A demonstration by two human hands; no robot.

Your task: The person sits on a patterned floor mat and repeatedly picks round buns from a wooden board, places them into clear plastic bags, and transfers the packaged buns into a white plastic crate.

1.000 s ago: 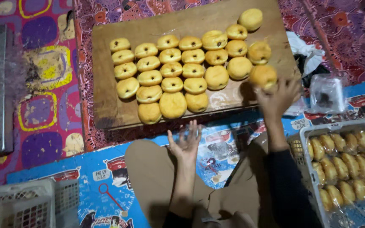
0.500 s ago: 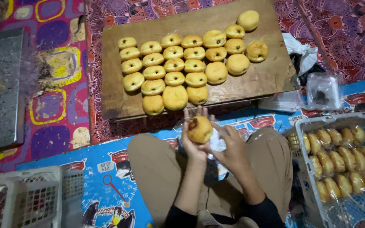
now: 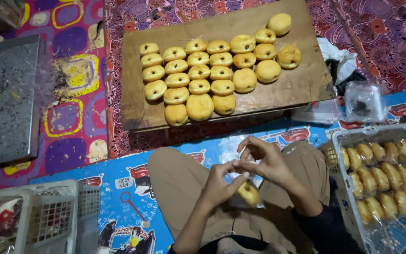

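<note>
Bun: a round golden bun (image 3: 249, 193) sits inside a clear plastic bag (image 3: 240, 200) over the person's lap, just below both hands.
Left hand: the left hand (image 3: 219, 183) has its fingers closed on the bag's upper edge, thumb toward the bun.
Right hand: the right hand (image 3: 261, 160) has its fingers curled and pinched at the bag's mouth, touching the left hand's fingertips.
Board: a wooden board (image 3: 301, 84) lies ahead of the knees, carrying rows of unwrapped buns (image 3: 198, 77).
Basket, right: a white basket (image 3: 341, 141) holds wrapped buns (image 3: 386, 178) in rows.
Basket, left: a white crate (image 3: 48, 211) stands at the lower left.
Tray: a grey metal tray (image 3: 5, 99) lies on the patterned mat (image 3: 76, 117).
</note>
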